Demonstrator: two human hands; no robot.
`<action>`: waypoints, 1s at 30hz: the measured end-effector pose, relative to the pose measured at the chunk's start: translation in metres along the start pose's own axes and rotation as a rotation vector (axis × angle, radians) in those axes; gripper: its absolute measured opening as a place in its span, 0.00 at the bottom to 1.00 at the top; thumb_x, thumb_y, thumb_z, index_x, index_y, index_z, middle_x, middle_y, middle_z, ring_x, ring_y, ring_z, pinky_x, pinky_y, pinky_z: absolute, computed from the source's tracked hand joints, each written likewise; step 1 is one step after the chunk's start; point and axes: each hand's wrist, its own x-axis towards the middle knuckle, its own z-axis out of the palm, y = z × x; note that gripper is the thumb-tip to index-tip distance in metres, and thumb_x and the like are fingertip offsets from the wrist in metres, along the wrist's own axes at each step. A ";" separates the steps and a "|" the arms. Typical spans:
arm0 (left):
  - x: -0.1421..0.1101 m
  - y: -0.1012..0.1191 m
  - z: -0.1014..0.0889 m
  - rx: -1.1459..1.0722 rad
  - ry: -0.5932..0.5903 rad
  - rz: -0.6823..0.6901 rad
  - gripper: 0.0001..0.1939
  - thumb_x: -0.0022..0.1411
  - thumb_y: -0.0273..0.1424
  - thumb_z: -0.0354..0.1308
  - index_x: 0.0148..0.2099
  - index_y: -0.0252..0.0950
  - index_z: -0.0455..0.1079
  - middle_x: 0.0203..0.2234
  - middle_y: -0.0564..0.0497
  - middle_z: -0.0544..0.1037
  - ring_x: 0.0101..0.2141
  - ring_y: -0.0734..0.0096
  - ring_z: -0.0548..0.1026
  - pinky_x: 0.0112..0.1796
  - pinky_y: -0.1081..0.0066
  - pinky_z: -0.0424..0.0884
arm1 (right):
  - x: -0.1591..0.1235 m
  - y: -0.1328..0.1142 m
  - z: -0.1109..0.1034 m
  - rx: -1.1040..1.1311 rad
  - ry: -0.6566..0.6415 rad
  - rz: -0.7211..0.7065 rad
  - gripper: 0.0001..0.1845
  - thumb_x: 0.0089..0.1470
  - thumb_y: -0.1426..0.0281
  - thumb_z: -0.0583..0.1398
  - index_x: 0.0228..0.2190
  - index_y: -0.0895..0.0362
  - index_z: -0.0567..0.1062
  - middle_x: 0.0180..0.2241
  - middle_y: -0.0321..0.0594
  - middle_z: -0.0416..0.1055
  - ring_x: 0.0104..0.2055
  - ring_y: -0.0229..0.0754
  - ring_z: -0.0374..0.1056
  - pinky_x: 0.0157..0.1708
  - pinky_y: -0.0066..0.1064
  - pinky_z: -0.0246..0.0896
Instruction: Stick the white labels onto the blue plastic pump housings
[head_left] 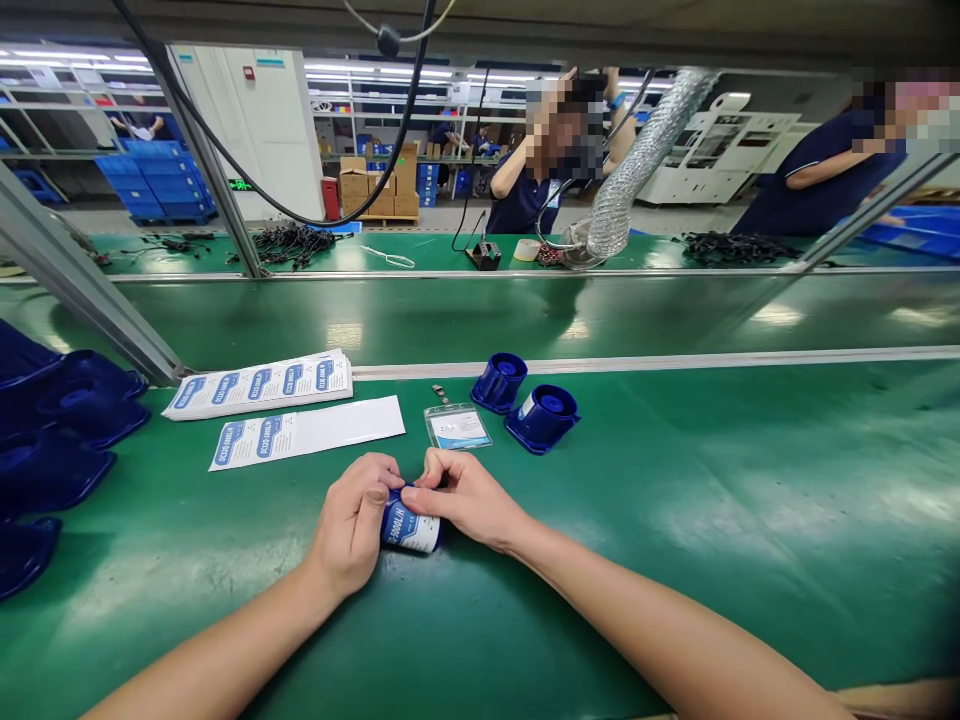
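Both my hands grip a blue plastic housing [441,534] low over the green table. A white and blue printed label [412,526] lies on its curved side. My left hand [351,522] wraps the left end, with its thumb near the label's edge. From the right, my right hand [469,496] presses its thumb on the label's upper part, its fingers curled behind. Beyond them stand two more blue housings [499,382], and the nearer one shows a label on its side. A partly used label sheet [349,425] lies to the left, before a stack of full label sheets [259,385].
A clear badge holder [457,427] with a clip lies just past my hands. Several blue housings [56,470] are piled at the left edge. Metal posts [82,260] rise at the left. Across the bench are black cables [292,243], a foil duct [637,165] and co-workers.
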 end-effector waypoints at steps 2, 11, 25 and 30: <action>0.001 0.001 -0.002 -0.012 -0.023 -0.012 0.27 0.79 0.46 0.40 0.40 0.36 0.73 0.39 0.45 0.76 0.42 0.66 0.74 0.45 0.66 0.68 | -0.002 -0.001 0.001 -0.082 0.032 -0.039 0.32 0.45 0.51 0.75 0.24 0.56 0.63 0.24 0.32 0.65 0.27 0.35 0.58 0.29 0.28 0.52; -0.002 0.001 -0.003 -0.009 -0.028 -0.166 0.25 0.77 0.50 0.41 0.54 0.37 0.68 0.44 0.45 0.77 0.44 0.64 0.75 0.46 0.67 0.70 | -0.030 -0.006 0.007 -0.834 -0.027 -0.466 0.38 0.47 0.57 0.76 0.56 0.55 0.72 0.49 0.45 0.74 0.47 0.51 0.71 0.46 0.41 0.68; -0.001 0.013 0.002 -0.005 -0.025 -0.228 0.24 0.77 0.49 0.43 0.44 0.36 0.71 0.35 0.51 0.76 0.36 0.70 0.72 0.39 0.70 0.66 | -0.028 0.012 0.026 -0.950 0.220 -0.612 0.26 0.44 0.65 0.68 0.46 0.58 0.75 0.37 0.44 0.73 0.35 0.47 0.71 0.32 0.37 0.66; -0.001 0.013 0.002 0.002 -0.022 -0.224 0.23 0.78 0.48 0.44 0.42 0.36 0.69 0.34 0.52 0.75 0.34 0.72 0.71 0.38 0.71 0.65 | -0.033 0.010 0.027 -1.059 0.199 -0.638 0.29 0.49 0.66 0.68 0.52 0.63 0.76 0.40 0.48 0.76 0.39 0.52 0.75 0.35 0.39 0.69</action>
